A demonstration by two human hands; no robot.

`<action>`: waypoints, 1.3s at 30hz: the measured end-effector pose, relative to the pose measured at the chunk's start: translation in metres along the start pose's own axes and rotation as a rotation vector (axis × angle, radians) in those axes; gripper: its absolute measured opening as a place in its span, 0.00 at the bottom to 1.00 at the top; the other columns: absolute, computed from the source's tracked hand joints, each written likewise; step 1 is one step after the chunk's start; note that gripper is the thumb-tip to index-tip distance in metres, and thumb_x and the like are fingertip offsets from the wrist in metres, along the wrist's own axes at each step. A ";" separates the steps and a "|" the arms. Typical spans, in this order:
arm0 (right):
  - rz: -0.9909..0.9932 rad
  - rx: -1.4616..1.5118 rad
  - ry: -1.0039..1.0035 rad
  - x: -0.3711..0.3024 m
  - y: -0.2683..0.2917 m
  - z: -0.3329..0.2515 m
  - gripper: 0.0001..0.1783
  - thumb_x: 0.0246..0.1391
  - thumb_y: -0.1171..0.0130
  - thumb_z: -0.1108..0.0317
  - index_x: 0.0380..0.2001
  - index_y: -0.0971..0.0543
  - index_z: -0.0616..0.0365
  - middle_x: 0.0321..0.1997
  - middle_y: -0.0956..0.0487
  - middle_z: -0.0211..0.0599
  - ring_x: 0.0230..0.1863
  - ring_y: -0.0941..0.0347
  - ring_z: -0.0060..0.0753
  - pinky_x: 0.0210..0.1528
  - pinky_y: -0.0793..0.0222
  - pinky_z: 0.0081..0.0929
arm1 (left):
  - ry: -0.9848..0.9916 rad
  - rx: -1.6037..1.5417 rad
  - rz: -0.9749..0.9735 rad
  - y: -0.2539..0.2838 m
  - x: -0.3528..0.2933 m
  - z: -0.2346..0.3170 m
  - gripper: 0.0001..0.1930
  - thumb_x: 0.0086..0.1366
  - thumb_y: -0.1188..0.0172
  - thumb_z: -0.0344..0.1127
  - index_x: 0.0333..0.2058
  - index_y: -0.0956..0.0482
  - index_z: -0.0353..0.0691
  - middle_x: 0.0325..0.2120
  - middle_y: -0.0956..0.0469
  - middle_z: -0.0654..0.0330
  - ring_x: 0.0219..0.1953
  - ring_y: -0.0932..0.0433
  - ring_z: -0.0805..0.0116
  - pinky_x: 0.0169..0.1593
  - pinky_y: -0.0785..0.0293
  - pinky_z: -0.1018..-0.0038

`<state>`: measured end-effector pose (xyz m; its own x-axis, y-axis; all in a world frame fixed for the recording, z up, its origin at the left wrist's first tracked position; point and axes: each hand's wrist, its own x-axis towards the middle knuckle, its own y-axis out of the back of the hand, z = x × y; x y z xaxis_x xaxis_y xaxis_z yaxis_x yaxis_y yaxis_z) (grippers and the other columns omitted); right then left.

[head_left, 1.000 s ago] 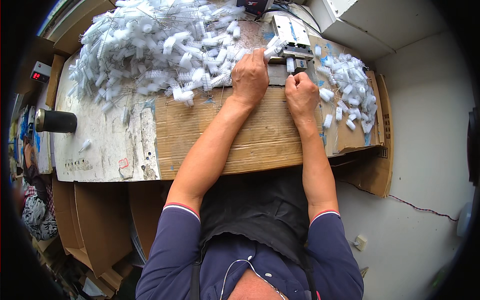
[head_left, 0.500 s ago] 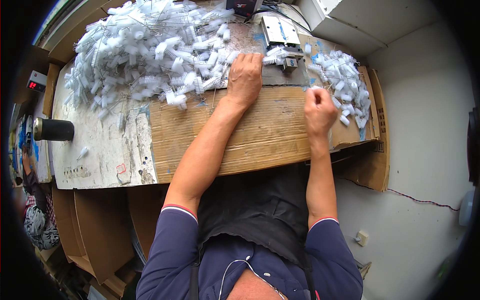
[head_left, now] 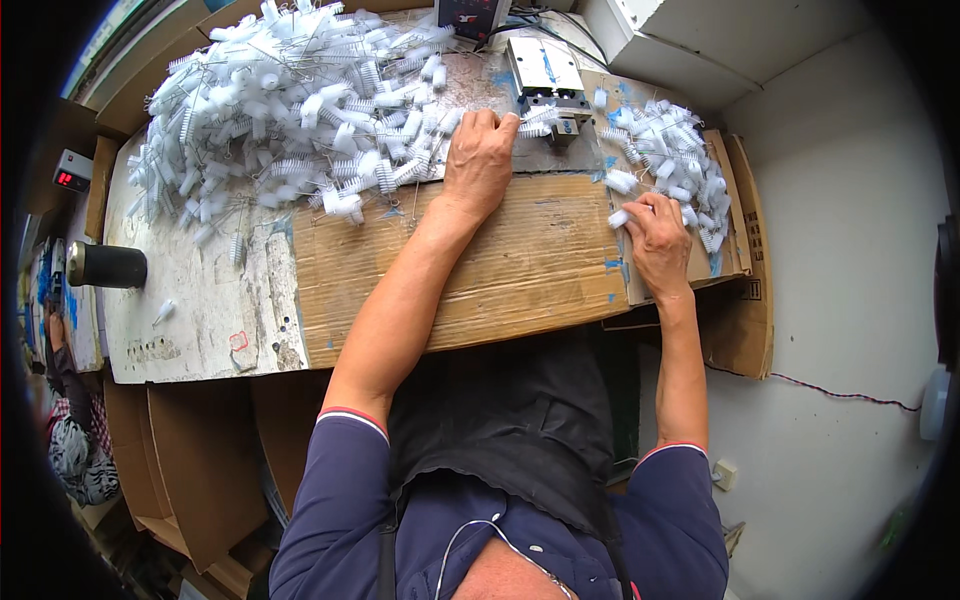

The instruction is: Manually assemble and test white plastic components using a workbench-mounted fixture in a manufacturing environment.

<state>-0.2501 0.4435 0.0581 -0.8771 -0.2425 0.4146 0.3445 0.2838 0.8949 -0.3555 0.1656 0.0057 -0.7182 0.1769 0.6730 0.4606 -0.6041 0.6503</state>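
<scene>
My left hand [head_left: 478,165] is closed at the near edge of a metal plate, its fingertips on a small white spiral brush [head_left: 540,119] that reaches to a metal clamping block [head_left: 546,75]. Part of that brush is hidden by the fingers. On the right side of the table, my right hand [head_left: 660,245] pinches another small white brush [head_left: 620,217] between thumb and fingers. A big heap of white brushes [head_left: 270,120] with thin wire stems lies left of my left hand. Just beyond my right hand is a smaller pile of the same brushes [head_left: 665,150].
A flat cardboard sheet [head_left: 450,270] covers the table's front middle. To the left stand a dark cylinder [head_left: 108,264] and a small white nozzle-shaped piece [head_left: 165,312]. A dark box [head_left: 472,16] with cables is at the back. Another person's arm [head_left: 60,350] shows far left.
My right hand has moved right and nearer to me, with a brush now visible at its fingertips. My left hand has stayed beside the clamping block, almost still.
</scene>
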 end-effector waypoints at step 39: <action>0.045 0.231 -0.401 0.092 -0.084 -0.083 0.11 0.56 0.38 0.63 0.26 0.16 0.57 0.25 0.16 0.49 0.29 0.17 0.53 0.36 0.22 0.45 | 0.306 -0.280 0.207 0.005 -0.005 -0.005 0.12 0.66 0.42 0.24 0.48 0.27 0.36 0.31 0.18 0.45 0.34 0.18 0.43 0.39 0.22 0.54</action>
<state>-0.3324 0.3208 0.0354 -0.9387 0.1404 0.3148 0.3418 0.4963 0.7980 -0.3518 0.1576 0.0035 -0.7661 -0.1816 0.6166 0.4820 -0.7968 0.3643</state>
